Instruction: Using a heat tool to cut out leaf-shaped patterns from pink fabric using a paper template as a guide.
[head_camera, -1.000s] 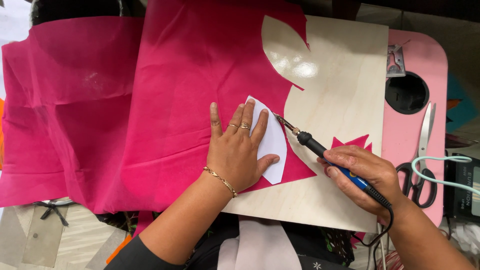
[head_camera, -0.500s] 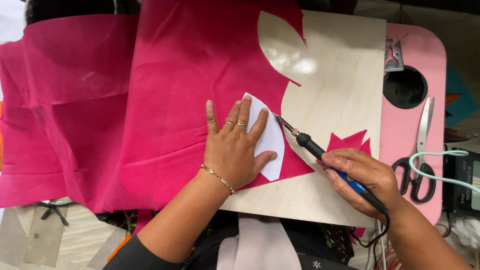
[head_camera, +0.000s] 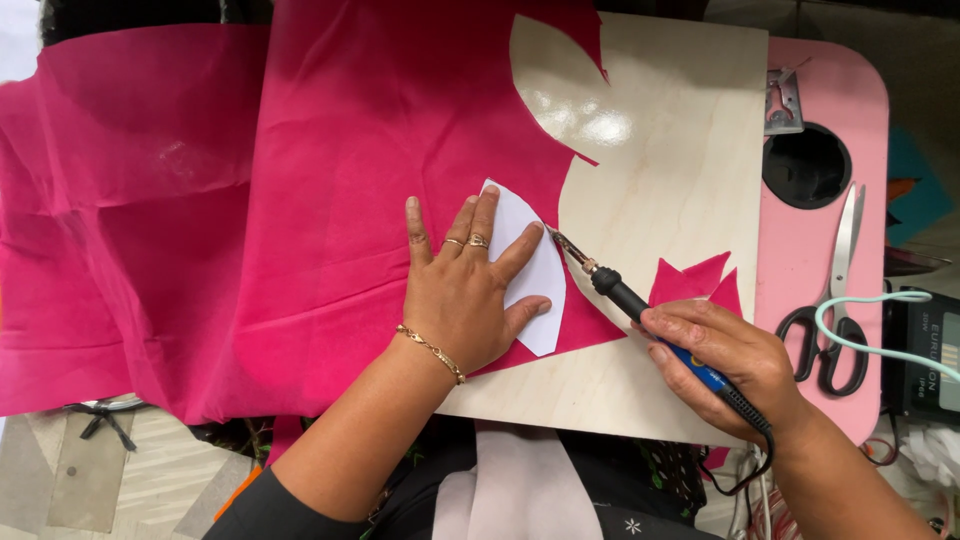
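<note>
Pink cloth (head_camera: 300, 230) under our white paper pattern (head_camera: 530, 270)
Our left hand (head_camera: 465, 290) presses flat, fingers spread; right hand (head_camera: 730, 360) clamps the hot cutting pen (head_camera: 640, 305).

A matt, slightly creased magenta cloth sheet (head_camera: 300, 230) is spread over a pale plywood board (head_camera: 680, 170), whose smooth surface shows a glossy sheen. A flat white paper template (head_camera: 535, 270), matt, is laid on the cloth. A metal-tipped soldering tool with black and blue plastic handle (head_camera: 640, 310) is seen beside steel scissors with black plastic handles (head_camera: 835, 300)
</note>
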